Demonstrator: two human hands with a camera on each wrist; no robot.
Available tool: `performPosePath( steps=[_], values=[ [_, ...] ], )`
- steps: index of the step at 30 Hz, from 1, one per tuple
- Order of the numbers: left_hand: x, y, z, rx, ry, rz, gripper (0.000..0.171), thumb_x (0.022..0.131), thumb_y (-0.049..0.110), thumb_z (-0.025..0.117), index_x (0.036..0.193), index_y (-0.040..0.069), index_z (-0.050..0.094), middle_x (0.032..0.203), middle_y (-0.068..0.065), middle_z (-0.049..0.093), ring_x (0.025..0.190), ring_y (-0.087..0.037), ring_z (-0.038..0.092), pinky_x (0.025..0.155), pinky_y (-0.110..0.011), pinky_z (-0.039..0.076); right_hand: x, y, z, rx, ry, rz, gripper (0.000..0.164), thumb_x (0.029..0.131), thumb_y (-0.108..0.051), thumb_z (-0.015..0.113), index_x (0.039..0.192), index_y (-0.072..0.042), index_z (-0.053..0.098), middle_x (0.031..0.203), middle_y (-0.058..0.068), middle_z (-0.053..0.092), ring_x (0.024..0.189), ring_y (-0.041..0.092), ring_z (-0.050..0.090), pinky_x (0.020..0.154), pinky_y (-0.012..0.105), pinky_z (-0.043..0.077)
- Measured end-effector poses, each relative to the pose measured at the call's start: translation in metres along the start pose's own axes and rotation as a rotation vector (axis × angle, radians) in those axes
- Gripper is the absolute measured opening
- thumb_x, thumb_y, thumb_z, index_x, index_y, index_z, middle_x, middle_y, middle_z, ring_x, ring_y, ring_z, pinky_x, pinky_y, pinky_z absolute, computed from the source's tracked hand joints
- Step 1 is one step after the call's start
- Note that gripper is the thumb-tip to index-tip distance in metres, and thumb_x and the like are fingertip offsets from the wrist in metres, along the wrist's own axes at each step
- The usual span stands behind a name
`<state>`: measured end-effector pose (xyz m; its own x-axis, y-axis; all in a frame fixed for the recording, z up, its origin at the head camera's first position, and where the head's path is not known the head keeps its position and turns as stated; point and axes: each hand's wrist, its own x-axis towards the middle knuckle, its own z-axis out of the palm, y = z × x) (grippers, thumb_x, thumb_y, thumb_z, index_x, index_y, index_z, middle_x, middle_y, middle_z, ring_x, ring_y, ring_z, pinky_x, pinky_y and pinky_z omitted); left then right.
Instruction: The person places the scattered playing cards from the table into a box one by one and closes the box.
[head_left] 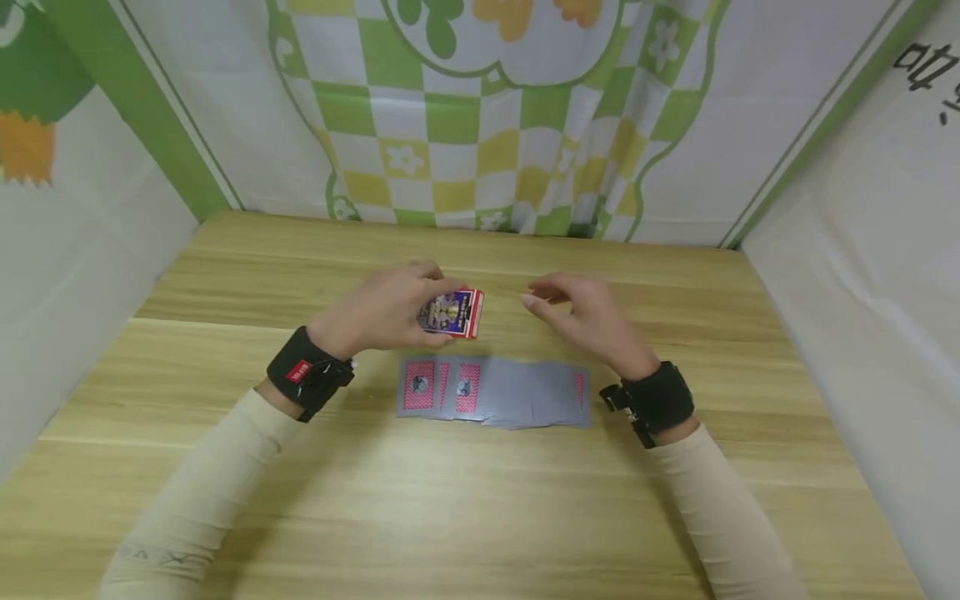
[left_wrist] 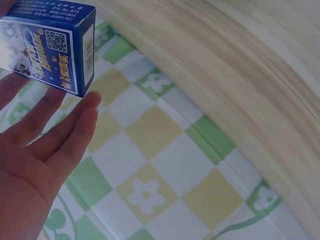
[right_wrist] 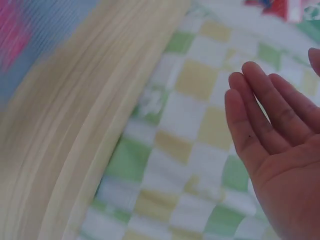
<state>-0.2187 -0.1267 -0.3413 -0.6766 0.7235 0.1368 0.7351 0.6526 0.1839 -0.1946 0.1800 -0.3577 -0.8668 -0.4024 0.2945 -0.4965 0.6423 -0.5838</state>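
Note:
My left hand holds a playing card box between thumb and fingers, over the table beyond a row of cards. In the left wrist view the box shows a blue printed face with a QR code, and the fingers reach along under it. To the right of the box, my right hand is raised with relaxed, slightly bent fingers and nothing in them. Nearer the body, overlapping playing cards lie spread in a row, red patterned backs up at the left end.
The wooden table runs back to a green, white and yellow checked curtain. White cloth walls close in both sides. Each wrist wears a black strap with a small camera.

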Motion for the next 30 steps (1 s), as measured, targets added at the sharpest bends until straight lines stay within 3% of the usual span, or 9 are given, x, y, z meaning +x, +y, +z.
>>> performPosePath(
  steps=[4, 8, 12, 16, 20, 24, 27, 30],
  values=[
    [0.0, 0.008, -0.003, -0.033, 0.019, 0.015, 0.071, 0.085, 0.045, 0.085, 0.143, 0.01, 0.063, 0.117, -0.013, 0.065, 0.086, -0.02, 0.063, 0.072, -0.032, 0.055, 0.004, -0.022, 0.006, 0.12, -0.041, 0.03, 0.037, 0.103, -0.03, 0.068, 0.13, -0.005, 0.071, 0.112, 0.012, 0.08, 0.098, 0.027, 0.077, 0.088, 0.044, 0.061],
    [-0.002, 0.018, -0.006, 0.009, 0.062, 0.04, 0.067, 0.085, 0.044, 0.084, 0.139, 0.009, 0.065, 0.112, -0.01, 0.065, 0.079, -0.017, 0.061, 0.067, -0.03, 0.052, 0.006, -0.036, 0.011, 0.263, -0.106, 0.04, 0.039, 0.103, -0.027, 0.069, 0.135, -0.004, 0.066, 0.1, 0.013, 0.08, 0.084, 0.021, 0.078, 0.078, 0.037, 0.062],
    [-0.004, 0.033, -0.005, 0.078, 0.085, 0.062, 0.067, 0.088, 0.049, 0.081, 0.138, 0.009, 0.065, 0.112, -0.007, 0.07, 0.08, -0.016, 0.064, 0.068, -0.032, 0.054, 0.002, -0.041, 0.014, 0.35, -0.112, 0.052, 0.036, 0.101, -0.025, 0.073, 0.131, -0.007, 0.067, 0.091, 0.01, 0.079, 0.075, 0.019, 0.076, 0.067, 0.032, 0.059],
    [-0.009, 0.045, -0.001, 0.141, 0.112, 0.104, 0.069, 0.089, 0.053, 0.079, 0.139, 0.007, 0.065, 0.112, -0.005, 0.074, 0.089, -0.02, 0.071, 0.076, -0.036, 0.058, -0.004, -0.043, 0.016, 0.403, -0.103, 0.077, 0.029, 0.098, -0.021, 0.076, 0.122, -0.008, 0.067, 0.089, 0.007, 0.079, 0.074, 0.029, 0.076, 0.06, 0.03, 0.055],
    [-0.012, 0.051, 0.002, 0.156, 0.158, 0.14, 0.071, 0.09, 0.052, 0.078, 0.144, 0.011, 0.059, 0.11, -0.004, 0.075, 0.087, -0.019, 0.071, 0.075, -0.036, 0.059, -0.009, -0.043, 0.015, 0.498, -0.118, 0.134, 0.027, 0.098, -0.016, 0.075, 0.121, -0.008, 0.064, 0.088, 0.01, 0.077, 0.075, 0.028, 0.074, 0.064, 0.032, 0.057],
    [-0.014, 0.052, 0.003, 0.098, 0.18, 0.14, 0.076, 0.09, 0.047, 0.08, 0.152, 0.017, 0.048, 0.1, -0.002, 0.073, 0.071, -0.012, 0.062, 0.061, -0.031, 0.052, -0.01, -0.043, 0.01, 0.536, -0.126, 0.159, 0.027, 0.101, -0.013, 0.071, 0.126, -0.006, 0.064, 0.09, 0.013, 0.076, 0.074, 0.02, 0.072, 0.068, 0.031, 0.057],
    [-0.014, 0.05, 0.001, 0.072, 0.191, 0.144, 0.075, 0.091, 0.044, 0.081, 0.153, 0.02, 0.046, 0.099, -0.004, 0.073, 0.067, -0.012, 0.061, 0.059, -0.03, 0.051, -0.008, -0.043, 0.006, 0.527, -0.1, 0.136, 0.03, 0.101, -0.009, 0.068, 0.13, -0.002, 0.063, 0.097, 0.016, 0.075, 0.077, 0.019, 0.072, 0.07, 0.031, 0.058],
    [-0.011, 0.047, -0.001, 0.071, 0.202, 0.16, 0.065, 0.091, 0.043, 0.082, 0.145, 0.023, 0.052, 0.104, -0.005, 0.073, 0.068, -0.013, 0.062, 0.059, -0.03, 0.051, -0.005, -0.042, 0.002, 0.464, -0.064, 0.077, 0.029, 0.101, -0.007, 0.067, 0.13, -0.002, 0.065, 0.109, 0.016, 0.073, 0.09, 0.022, 0.073, 0.076, 0.032, 0.06]
  ],
)
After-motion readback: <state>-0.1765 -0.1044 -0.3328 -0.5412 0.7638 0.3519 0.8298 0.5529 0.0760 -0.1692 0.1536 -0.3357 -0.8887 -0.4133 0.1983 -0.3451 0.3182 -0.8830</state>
